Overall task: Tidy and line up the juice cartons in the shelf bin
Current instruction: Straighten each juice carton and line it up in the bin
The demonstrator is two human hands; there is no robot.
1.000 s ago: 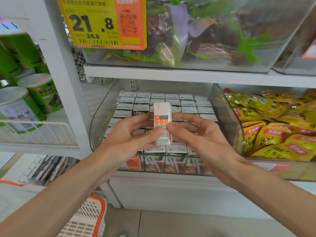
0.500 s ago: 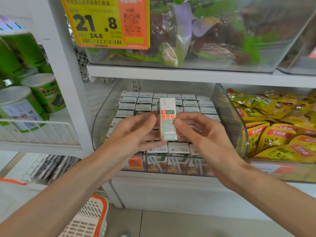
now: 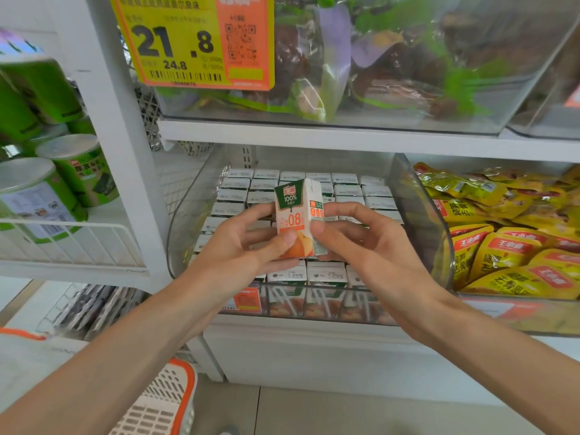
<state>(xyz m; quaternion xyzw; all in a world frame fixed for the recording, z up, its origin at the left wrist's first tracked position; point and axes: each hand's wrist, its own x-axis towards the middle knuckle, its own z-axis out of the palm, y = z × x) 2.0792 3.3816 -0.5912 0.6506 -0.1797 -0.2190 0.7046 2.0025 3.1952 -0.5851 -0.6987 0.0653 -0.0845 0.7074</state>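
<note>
One head-worn wide-angle view looks forward and slightly down, close to the clear shelf bin (image 3: 433, 221) at its centre.

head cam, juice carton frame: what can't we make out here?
- Slot the held carton belongs in: the left hand and right hand cover the middle of the bin.
- Front-row carton faces: blurred behind the bin's front wall.
- Small print on the price tag: too blurred to read.
- Basket: cut off by the bottom edge.

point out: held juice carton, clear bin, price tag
held juice carton (image 3: 293, 215), head view, front face.
clear bin (image 3: 420, 221), head view, right wall.
price tag (image 3: 175, 42), head view, yellow part.
</note>
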